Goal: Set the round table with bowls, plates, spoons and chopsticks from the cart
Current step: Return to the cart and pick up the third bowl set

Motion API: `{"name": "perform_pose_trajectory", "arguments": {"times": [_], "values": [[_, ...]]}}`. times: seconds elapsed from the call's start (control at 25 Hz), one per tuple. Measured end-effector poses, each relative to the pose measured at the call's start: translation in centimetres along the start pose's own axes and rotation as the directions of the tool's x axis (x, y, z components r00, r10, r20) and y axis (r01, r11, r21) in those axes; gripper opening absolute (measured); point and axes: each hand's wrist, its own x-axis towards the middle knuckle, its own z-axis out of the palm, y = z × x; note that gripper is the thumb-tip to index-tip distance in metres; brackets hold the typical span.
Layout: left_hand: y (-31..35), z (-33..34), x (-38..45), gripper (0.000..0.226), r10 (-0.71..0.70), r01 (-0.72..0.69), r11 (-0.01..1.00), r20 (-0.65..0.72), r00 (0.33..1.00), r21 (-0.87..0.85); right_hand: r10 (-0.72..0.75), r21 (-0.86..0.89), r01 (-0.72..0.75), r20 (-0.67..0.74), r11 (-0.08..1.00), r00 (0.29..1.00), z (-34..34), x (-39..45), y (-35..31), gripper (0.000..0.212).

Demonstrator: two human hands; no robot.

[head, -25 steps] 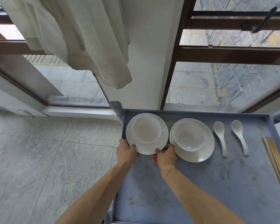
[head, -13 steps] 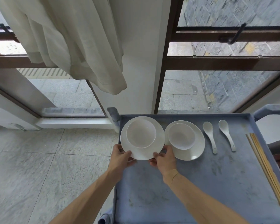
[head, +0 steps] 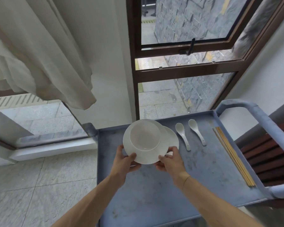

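Two bare forearms come in from the bottom edge and meet over the near half of the grey-blue cart (head: 203, 174). The left hand (head: 124, 159) clamps the white plate (head: 144, 155) at about its 7 o'clock rim, thumb on top and fingers curled beneath. The right hand (head: 170, 161) is closed on the same plate at about its 5 o'clock rim, thumb pressed on the upper face. A thin band circles the right wrist.

The plate is lifted clear of the cart top and tilts slightly toward the camera. A white bowl (head: 145, 136) sits upright in the middle of it, empty.

Behind the held plate, toward 2 o'clock from it, the edge of a second white plate (head: 173, 138) shows on the cart top; most of it is hidden, and whether anything sits on it cannot be told.

At 3 o'clock from the plates lie two white ceramic soup spoons, the nearer-in spoon (head: 182, 135) and the outer spoon (head: 196, 134), side by side and not touching, bowls pointing away and handles toward the person. Farther right, along the cart's raised edge, a bundle of wooden chopsticks (head: 233, 156) lies lengthwise beneath the cart's padded handle (head: 246, 106).

Beyond the cart stands a brown-framed window (head: 184, 71) with stone paving outside. At 10 o'clock a pale curtain (head: 39, 59) hangs over the tiled floor (head: 39, 177).
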Motion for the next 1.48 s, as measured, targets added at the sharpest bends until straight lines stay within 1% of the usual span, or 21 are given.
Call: {"name": "perform_pose_trajectory", "arguments": {"times": [0.16, 0.28, 0.36, 0.44, 0.48, 0.52, 0.56, 0.64, 0.68, 0.72, 0.84, 0.92, 0.96, 1.08, 1.2, 1.32, 1.4, 1.48], "values": [[-1.3, 5.7, 0.5, 0.044, -0.015, 0.015, 1.0, -0.019, 1.0, -0.008, -0.035, -0.002, 0.035, -0.004, 0.999, 0.999, -5.8, 0.7, -0.4, 0.022], [-2.9, 10.0, 0.3, 0.039, -0.015, 0.014, 0.999, -0.029, 0.999, -0.042, -0.07, -0.117, 0.071, 0.018, 0.991, 0.997, -10.4, 1.7, -0.4, 0.023], [-3.7, 12.3, 0.1, 0.037, -0.01, 0.007, 0.999, -0.058, 0.998, -0.052, -0.087, -0.179, 0.097, 0.062, 0.979, 0.994, -13.1, 2.7, -0.4, 0.021], [-4.3, 13.9, 0.0, 0.037, -0.01, 0.003, 0.997, -0.097, 0.995, -0.075, -0.116, -0.237, 0.142, 0.119, 0.961, 0.986, -15.7, 4.0, -0.4, 0.014], [-4.6, 14.5, 0.0, 0.037, -0.011, 0.001, 0.996, -0.117, 0.993, -0.086, -0.138, -0.277, 0.169, 0.126, 0.946, 0.982, -16.9, 4.9, -0.5, 0.012], [-4.8, 14.9, -0.2, 0.038, -0.01, -0.002, 0.996, -0.133, 0.991, -0.089, -0.17, -0.337, 0.194, 0.098, 0.922, 0.981, -17.9, 6.0, -0.6, 0.016], [-5.0, 15.2, -0.5, 0.038, -0.008, -0.004, 0.996, -0.146, 0.989, -0.084, -0.202, -0.415, 0.202, 0.044, 0.887, 0.978, -18.8, 7.3, -0.7, 0.019], [-5.5, 15.5, -1.0, 0.038, -0.007, -0.004, 0.998, -0.168, 0.986, -0.066, -0.277, -0.609, 0.188, -0.054, 0.771, 0.959, -20.0, 10.4, -1.1, 0.017], [-5.8, 15.6, -1.2, 0.038, -0.011, 0.0, 0.998, -0.18, 0.984, -0.062, -0.303, -0.684, 0.183, -0.058, 0.706, 0.951, -20.2, 11.9, -1.5, 0.018], [-6.1, 15.7, -1.5, 0.038, -0.017, 0.006, 0.998, -0.189, 0.982, -0.061, -0.314, -0.736, 0.185, -0.039, 0.651, 0.949, -20.1, 13.3, -1.7, 0.024], [-6.7, 15.7, -2.2, 0.041, -0.043, 0.03, 0.997, -0.207, 0.977, -0.064, -0.315, -0.838, 0.191, 0.024, 0.512, 0.949, -18.9, 16.0, -2.2, 0.038], [-7.2, 15.7, -2.5, 0.041, -0.061, 0.049, 0.997, -0.219, 0.974, -0.059, -0.302, -0.884, 0.165, 0.028, 0.437, 0.953, -17.8, 17.2, -2.3, 0.038], [-7.4, 15.7, -2.7, 0.041, -0.063, 0.053, 0.997, -0.214, 0.975, -0.052, -0.293, -0.893, 0.146, 0.017, 0.426, 0.956, -17.4, 17.6, -2.4, 0.034], [-7.8, 15.6, -3.0, 0.043, -0.072, 0.068, 0.997, -0.19, 0.979, -0.031, -0.261, -0.888, 0.118, -0.003, 0.445, 0.965, -16.7, 18.4, -2.5, 0.025], [-8.2, 15.4, -3.0, 0.043, -0.081, 0.079, 0.997, -0.168, 0.982, -0.02, -0.213, -0.877, 0.07, -0.038, 0.476, 0.976, -16.5, 18.5, -2.8, 0.025], [-8.3, 15.1, -3.0, 0.043, -0.09, 0.089, 0.996, -0.132, 0.987, -0.012, -0.151, -0.865, 0.038, -0.044, 0.5, 0.988, -17.0, 17.4, -3.0, 0.028], [-8.4, 14.9, -2.9, 0.043, -0.099, 0.099, 0.995, -0.109, 0.989, -0.01, -0.182, -0.861, 0.026, -0.078, 0.508, 0.98, -17.8, 16.1, -2.5, 0.028], [-8.3, 14.5, -2.7, 0.044, -0.11, 0.11, 0.994, -0.085, 0.99, -0.005, -0.223, -0.866, 0.012, -0.116, 0.499, 0.968, -18.6, 14.4, -1.6, 0.035]]}}
